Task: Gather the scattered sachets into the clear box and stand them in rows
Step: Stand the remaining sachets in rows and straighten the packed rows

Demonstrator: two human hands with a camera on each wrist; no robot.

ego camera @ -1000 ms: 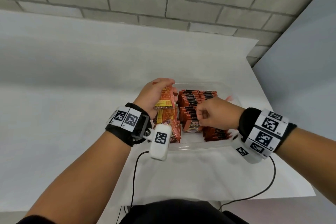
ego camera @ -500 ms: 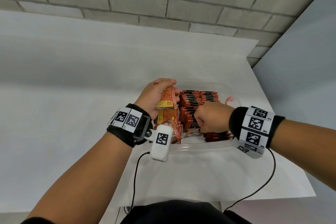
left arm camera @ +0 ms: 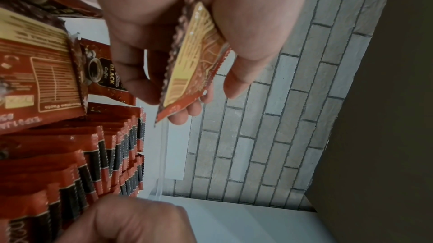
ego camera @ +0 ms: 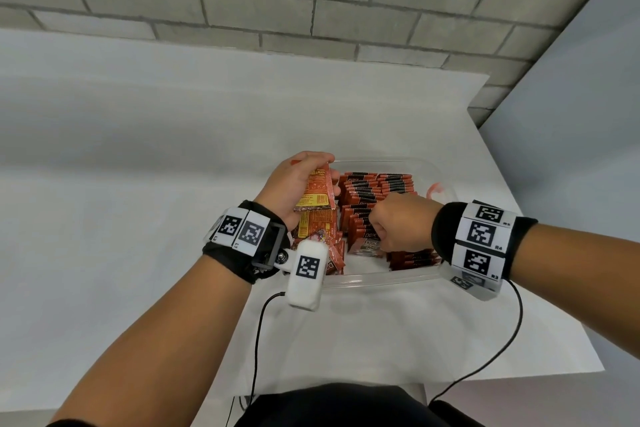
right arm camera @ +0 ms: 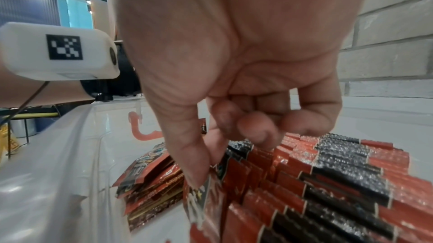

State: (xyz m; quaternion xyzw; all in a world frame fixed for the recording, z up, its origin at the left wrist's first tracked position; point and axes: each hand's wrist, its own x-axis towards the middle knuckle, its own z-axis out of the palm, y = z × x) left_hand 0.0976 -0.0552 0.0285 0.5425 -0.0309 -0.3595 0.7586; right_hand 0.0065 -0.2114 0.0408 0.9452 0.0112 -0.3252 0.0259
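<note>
White table bears clear box holding upright sachets.

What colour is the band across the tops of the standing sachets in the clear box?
Black, on red standing sachets; clearest in the right wrist view.

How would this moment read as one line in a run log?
left hand: holds a sachet above clear box | right hand: pinches a standing sachet in the rows | loose sachets remain inside
</note>
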